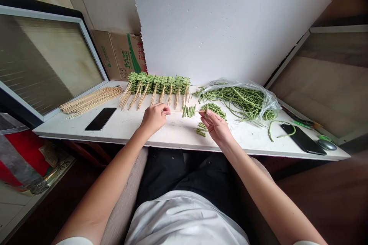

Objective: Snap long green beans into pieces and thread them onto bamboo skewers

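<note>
Table edge [94, 138] just below left hand [153, 118]

A small indoor food-prep corner, shown by a white bench [178, 132] holding long beans [238, 101] and bamboo skewers [91, 100].

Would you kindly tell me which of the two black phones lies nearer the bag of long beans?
The right-hand phone, beside a dark computer mouse; the other phone lies left, by the loose bamboo skewers.
</note>
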Available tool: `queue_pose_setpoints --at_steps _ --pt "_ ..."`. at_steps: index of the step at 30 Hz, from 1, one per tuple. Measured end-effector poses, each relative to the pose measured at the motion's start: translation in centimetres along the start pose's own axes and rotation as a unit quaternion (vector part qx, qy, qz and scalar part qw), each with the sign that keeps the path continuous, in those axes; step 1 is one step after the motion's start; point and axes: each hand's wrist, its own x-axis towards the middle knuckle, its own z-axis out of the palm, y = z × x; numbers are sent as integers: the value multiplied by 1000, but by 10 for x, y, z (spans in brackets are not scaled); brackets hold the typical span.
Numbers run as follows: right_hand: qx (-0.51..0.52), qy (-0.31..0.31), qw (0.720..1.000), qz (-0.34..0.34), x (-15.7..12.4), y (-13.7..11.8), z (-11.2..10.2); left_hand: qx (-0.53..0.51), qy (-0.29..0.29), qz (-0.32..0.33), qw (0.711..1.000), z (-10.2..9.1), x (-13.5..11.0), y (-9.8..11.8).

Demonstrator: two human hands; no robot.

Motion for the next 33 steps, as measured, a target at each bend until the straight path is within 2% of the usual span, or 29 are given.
queue_pose_setpoints --at_steps 12,17,23,33 --pt "-1 46 998 -47 0 6 1 21 23 20 999 11 -6 12" --pt "-22 41 996 -73 -2 4 2 21 38 43 998 12 -7 14" --pt "-30 50 995 -77 -6 7 6 20 50 41 998 16 -9 14" --pt "-37 25 997 -57 -7 -9 6 -27 79 33 996 16 -8 13"
